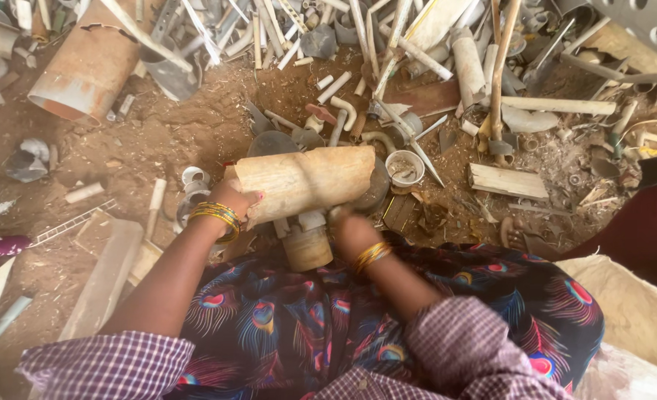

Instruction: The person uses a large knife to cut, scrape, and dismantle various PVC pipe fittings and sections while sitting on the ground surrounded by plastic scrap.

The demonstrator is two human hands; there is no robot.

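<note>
The right hand (pixel 352 231) is blurred under the big tan pipe piece (pixel 306 181), so I cannot tell whether its fingers are closed. The left hand (pixel 236 198) clamps that pipe's left end, holding it above the lap. A short branch (pixel 308 248) hangs below the pipe. Beyond its right end, a small white cup (pixel 405 167) holds debris.

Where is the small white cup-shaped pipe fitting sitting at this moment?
In the head view, the white cup-shaped fitting sits on the dirt right of centre, just past the right end of the tan pipe piece that the left hand grips.
</note>
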